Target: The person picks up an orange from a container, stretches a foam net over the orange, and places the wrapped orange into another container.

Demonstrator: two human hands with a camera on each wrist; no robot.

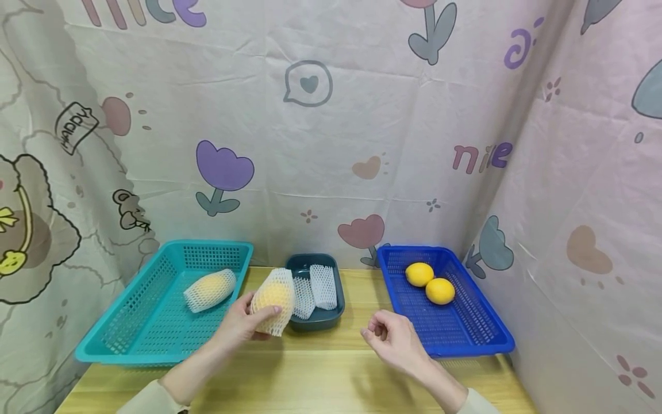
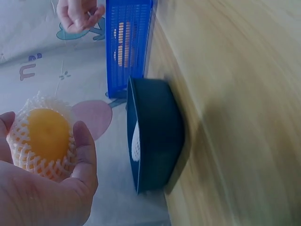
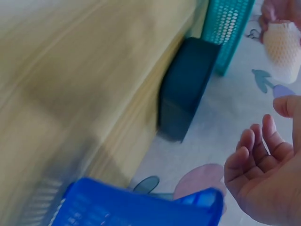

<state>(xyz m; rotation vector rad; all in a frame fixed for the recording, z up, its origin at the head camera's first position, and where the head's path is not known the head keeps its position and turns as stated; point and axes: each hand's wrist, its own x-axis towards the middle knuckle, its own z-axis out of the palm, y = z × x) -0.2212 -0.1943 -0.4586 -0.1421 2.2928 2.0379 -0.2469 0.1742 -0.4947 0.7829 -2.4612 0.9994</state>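
My left hand (image 1: pixel 247 318) holds a lemon (image 1: pixel 274 299) wrapped in a white foam net sleeve, gripping it between thumb and fingers above the table. In the left wrist view the yellow end of the lemon (image 2: pixel 49 134) shows through the open end of its net. My right hand (image 1: pixel 397 340) hangs in the air by the near left corner of the blue basket (image 1: pixel 465 351), fingers loosely curled and holding nothing. Two bare lemons (image 1: pixel 440 291) lie in that basket. Another netted lemon (image 1: pixel 211 290) lies in the teal basket (image 1: pixel 129 357) on the left.
Between the baskets stands a small dark teal bin (image 1: pixel 316 325) with white foam net sleeves (image 1: pixel 323 287) inside. Everything rests on a light wooden table (image 1: pixel 310 379). A printed curtain (image 1: pixel 331 149) hangs behind and along both sides.
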